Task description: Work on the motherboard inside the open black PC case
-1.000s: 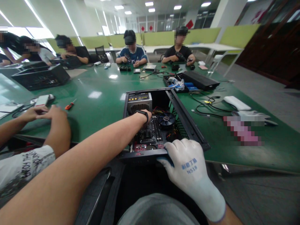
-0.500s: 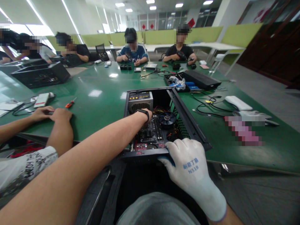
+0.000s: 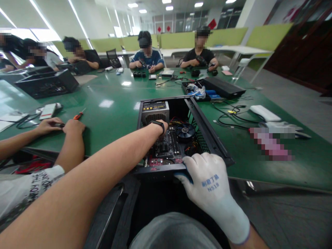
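An open computer case [image 3: 212,133] lies on its side at the table's near edge. Inside it are a silver power supply [image 3: 155,111], a motherboard [image 3: 164,149] and a round black cooling fan [image 3: 185,130]. My bare left hand [image 3: 165,127], a black band at its wrist, reaches in beside the power supply, above the motherboard. Its fingers are hidden, so what they touch does not show. In a white glove, my right hand [image 3: 206,173] grips the case's near edge [image 3: 166,168], fingers over the top and thumb underneath.
At left, a co-worker's hands [image 3: 55,126] hold a small dark piece near an orange screwdriver [image 3: 79,114]. Black cables [image 3: 228,117], a white glove [image 3: 280,128] and a pink object [image 3: 271,144] lie to the right. Behind the case stands a black tray [image 3: 185,90] with gloves.
The co-worker's hands at left have shifted slightly right, and a small dark piece now shows between them. My own hands stay almost still at the case.
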Demonstrator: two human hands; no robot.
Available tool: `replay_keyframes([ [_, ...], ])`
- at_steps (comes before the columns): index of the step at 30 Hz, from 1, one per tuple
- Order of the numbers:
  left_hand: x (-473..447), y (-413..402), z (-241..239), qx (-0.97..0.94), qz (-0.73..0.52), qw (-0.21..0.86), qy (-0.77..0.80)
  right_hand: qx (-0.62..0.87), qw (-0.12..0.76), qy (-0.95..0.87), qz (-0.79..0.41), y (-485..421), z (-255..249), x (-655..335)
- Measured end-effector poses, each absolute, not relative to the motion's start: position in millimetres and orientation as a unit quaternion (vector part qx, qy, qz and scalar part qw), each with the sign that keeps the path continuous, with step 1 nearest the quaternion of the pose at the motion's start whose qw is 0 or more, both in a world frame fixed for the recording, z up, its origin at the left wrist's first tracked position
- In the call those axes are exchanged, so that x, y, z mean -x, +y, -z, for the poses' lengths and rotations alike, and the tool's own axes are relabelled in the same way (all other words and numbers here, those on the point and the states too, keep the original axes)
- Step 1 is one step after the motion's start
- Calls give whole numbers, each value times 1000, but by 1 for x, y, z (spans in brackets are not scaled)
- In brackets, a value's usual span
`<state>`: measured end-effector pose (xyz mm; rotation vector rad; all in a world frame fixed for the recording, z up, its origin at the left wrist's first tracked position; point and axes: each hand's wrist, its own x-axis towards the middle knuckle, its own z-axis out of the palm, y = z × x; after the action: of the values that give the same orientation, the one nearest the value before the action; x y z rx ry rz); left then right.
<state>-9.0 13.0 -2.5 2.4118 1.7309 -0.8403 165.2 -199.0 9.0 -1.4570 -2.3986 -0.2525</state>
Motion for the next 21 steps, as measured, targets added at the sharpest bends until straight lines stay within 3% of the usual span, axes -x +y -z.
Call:
replay_keyframes([
  [21, 6, 4, -8, -783, 265, 46, 561, 509, 151, -843, 90, -199, -10, -165],
])
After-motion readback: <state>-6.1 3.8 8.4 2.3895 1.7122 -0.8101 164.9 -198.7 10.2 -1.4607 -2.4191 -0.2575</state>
